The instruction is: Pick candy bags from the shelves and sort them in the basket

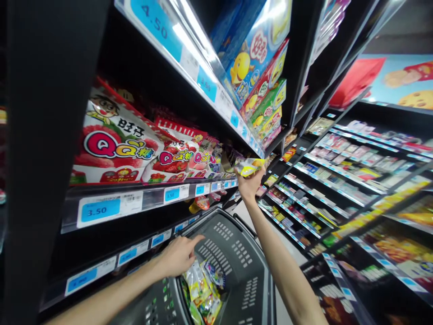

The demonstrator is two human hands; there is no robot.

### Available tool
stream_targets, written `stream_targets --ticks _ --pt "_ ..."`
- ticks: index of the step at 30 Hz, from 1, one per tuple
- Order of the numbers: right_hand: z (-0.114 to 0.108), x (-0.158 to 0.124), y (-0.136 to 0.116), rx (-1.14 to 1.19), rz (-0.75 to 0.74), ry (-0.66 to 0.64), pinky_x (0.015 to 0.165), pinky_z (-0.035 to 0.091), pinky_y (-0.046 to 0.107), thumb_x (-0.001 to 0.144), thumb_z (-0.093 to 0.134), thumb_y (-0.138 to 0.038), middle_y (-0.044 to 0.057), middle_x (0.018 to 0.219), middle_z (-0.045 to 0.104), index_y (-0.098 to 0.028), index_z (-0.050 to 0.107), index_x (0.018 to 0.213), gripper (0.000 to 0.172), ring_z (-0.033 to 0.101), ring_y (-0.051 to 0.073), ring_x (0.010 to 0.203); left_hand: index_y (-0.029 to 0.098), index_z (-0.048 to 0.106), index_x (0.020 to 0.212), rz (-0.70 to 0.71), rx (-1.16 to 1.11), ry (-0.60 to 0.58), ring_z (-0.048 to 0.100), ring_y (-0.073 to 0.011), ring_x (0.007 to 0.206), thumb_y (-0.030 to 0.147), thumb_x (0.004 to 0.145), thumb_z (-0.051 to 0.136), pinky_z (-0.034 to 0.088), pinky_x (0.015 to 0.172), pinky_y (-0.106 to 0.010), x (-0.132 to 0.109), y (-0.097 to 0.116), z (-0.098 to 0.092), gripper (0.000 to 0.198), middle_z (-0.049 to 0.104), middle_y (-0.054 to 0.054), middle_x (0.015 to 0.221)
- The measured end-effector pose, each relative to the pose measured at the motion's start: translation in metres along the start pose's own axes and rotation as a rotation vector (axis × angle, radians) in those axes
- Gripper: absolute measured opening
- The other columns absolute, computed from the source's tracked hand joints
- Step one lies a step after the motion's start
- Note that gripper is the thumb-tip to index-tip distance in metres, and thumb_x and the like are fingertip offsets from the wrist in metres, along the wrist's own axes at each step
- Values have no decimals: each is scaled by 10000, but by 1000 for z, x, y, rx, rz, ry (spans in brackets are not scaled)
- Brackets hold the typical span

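Note:
My right hand (251,179) is stretched out along the shelf, closed around a yellow and white snack bag (249,167). Part of that bag lies behind the fingers. My left hand (178,256) hovers low over a grey plastic shopping basket (237,271), its index finger extended and the others curled loosely, with nothing seen in it. Beneath it, several snack packets (203,289) in yellow, white and blue lie inside the basket. Left of my right hand, a row of red and white QQ gummy bags (117,142) stands on the shelf.
A shelf edge (155,198) with blue price labels runs along my left, and another (203,76) juts out above it. Colourful boxes (257,58) stack on the upper shelf. Across the aisle are more stocked shelves (338,176). A dark upright post (50,135) stands close on the left.

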State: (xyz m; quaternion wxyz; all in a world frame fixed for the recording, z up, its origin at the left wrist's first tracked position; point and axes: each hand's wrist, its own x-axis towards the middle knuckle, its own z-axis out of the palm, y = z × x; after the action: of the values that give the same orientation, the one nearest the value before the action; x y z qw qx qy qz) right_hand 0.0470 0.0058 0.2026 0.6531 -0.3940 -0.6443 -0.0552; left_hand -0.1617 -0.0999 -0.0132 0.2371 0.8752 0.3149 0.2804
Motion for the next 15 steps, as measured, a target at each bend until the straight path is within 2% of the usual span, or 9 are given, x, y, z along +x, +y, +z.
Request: stream_targets --ticks 4,8,12,15 --pt "21 26 28 -72 102 -33 926 529 324 667 772 -465 180 1333 553 -152 293 1415 941 625 213 1136 254 442 1424 6 3 -13 696 -210 811 153 823 480 512 767 -293 0 -1 1 611 734 -12 847" --pt "34 44 42 -468 254 -155 869 535 316 648 790 -519 174 1167 664 -97 425 1359 904 675 219 969 255 426 1442 -8 12 -33 707 -234 844 166 836 483 530 786 -323 1 1 -1 615 734 -30 865" --pt "52 60 46 -672 307 -266 735 528 316 663 803 -451 147 881 715 -58 641 1046 572 677 265 836 228 407 1479 -31 51 -75 696 -252 919 180 847 497 534 842 -352 0 3 -2 640 727 -77 956" --pt "70 74 49 -749 305 -352 761 529 329 743 781 -339 123 864 710 -67 677 943 353 678 269 886 227 372 1512 -60 78 -103 681 -267 954 204 869 493 535 869 -387 -1 5 -2 655 713 -106 1015"
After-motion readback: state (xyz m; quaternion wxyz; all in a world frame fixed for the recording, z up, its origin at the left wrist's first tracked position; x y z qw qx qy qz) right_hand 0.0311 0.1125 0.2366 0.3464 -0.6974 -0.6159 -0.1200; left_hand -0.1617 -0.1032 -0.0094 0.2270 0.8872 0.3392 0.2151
